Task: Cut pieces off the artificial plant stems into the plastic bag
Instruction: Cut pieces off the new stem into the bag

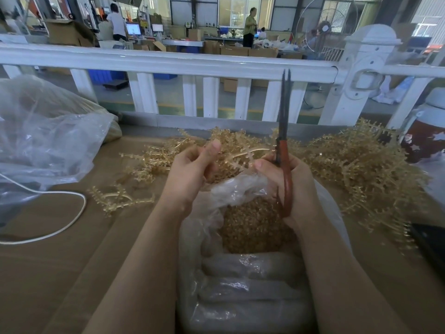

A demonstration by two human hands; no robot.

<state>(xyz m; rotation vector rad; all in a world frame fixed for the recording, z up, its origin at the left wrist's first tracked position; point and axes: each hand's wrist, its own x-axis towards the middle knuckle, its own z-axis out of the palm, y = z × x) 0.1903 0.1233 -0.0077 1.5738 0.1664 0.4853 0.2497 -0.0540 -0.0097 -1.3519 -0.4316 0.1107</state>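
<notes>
Right hand (286, 179) grip holds scissors (284, 131), tips up; left hand (192, 169) pinches a stem (243, 154) over the plastic bag (240, 285). Bag holds many cut pieces; big uncut pile (356, 160) left on desk (48, 261).

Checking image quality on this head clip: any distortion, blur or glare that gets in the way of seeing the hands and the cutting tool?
Head view: wide-angle bending bows the white railing; left hand, right hand and the red-handled scissors are fairly sharp; the stem pile smears toward the right edge; soft glare on the plastic bag, yet cut pieces show through its opening; bright windows behind, no harsh shadows.
</notes>
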